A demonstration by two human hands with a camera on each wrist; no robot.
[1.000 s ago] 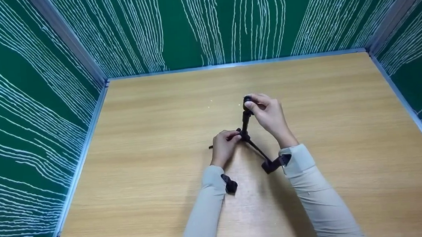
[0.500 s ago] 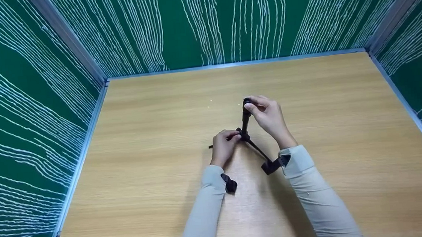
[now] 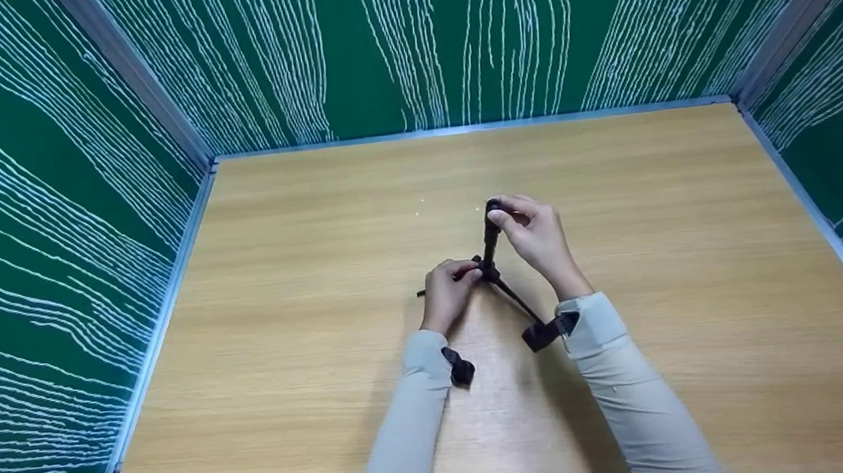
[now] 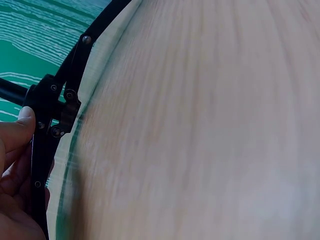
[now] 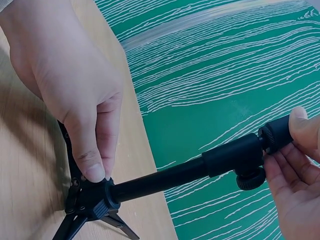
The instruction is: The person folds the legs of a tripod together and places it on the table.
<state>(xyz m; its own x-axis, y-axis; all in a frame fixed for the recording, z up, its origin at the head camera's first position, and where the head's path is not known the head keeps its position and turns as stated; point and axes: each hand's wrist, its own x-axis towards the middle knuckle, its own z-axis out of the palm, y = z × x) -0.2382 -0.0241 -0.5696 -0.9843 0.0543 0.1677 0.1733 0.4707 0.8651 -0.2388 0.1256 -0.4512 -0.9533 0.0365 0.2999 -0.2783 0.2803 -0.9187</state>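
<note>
Tripod (image 3: 491,246): at table (image 3: 304,276), between hands | Left hand (image 3: 445,291), 8 o'clock of hub (image 5: 92,196): pinching there | Right hand (image 3: 538,241), 2 o'clock: gripping column head (image 5: 277,134), slightly lower now; column (image 5: 160,179) judged shortening

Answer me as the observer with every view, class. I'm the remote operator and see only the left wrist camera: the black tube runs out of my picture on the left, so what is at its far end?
Observer: In the right wrist view, the right hand grips a black end piece at the far end of the tube.
Operator: Does anything stick out of the tube's side beyond my picture?
Observer: Yes, the right wrist view shows a ribbed knob jutting from the thicker section, just short of that end piece.
</note>
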